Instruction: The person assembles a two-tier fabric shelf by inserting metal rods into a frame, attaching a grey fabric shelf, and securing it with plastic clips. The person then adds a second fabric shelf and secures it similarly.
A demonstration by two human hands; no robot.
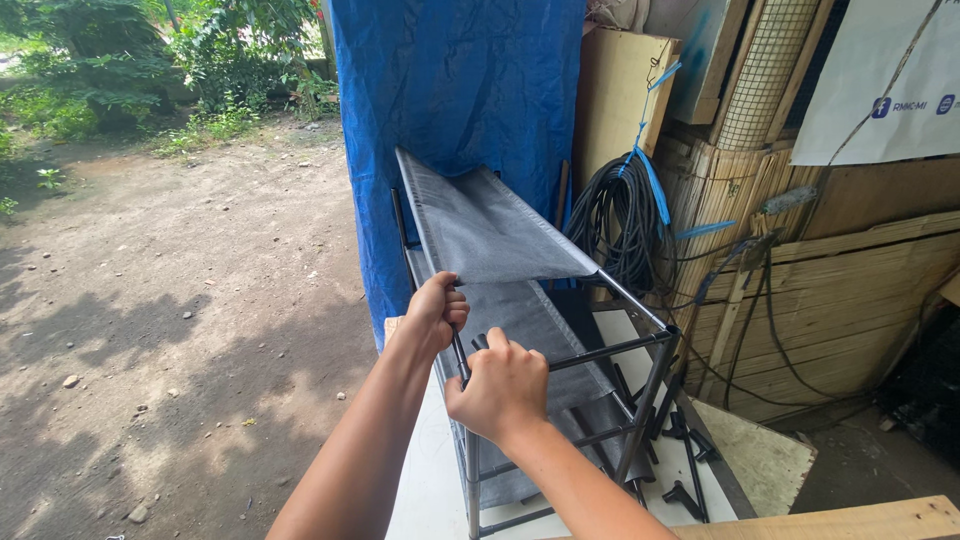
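Left side: bare dirt ground (170,300) with scattered stones, green shrubs (110,70) along the far edge.

Left hand (437,312) is closed in a fist around the near-side black rail (459,352) of a tube-frame rack (640,400), right where the grey fabric shelf (480,225) sleeves onto it. Fingers fully wrapped, thumb on the outside.

Right hand (500,388) sits just beside and below the left, almost touching it. Also closed, clamped on the same rail at the near corner joint. Can't tell exactly what's under the palm; a black connector piece peeks out above the thumb.

Rack stands upright on a white tabletop (425,480), near its left edge. Top fabric shelf is tilted, far end higher. A second grey fabric tier (540,330) hangs beneath it. The right-side uprights and cross tubes are bare.

Loose black plastic connectors (685,492) lie on the tabletop by the rack's right foot.

Behind the rack: blue tarp (450,90) hanging vertical. Right of that, a coil of black cable (620,215) tied with blue strap, against a bamboo slat wall (850,290).

Wooden plank (860,520) at bottom right edge.
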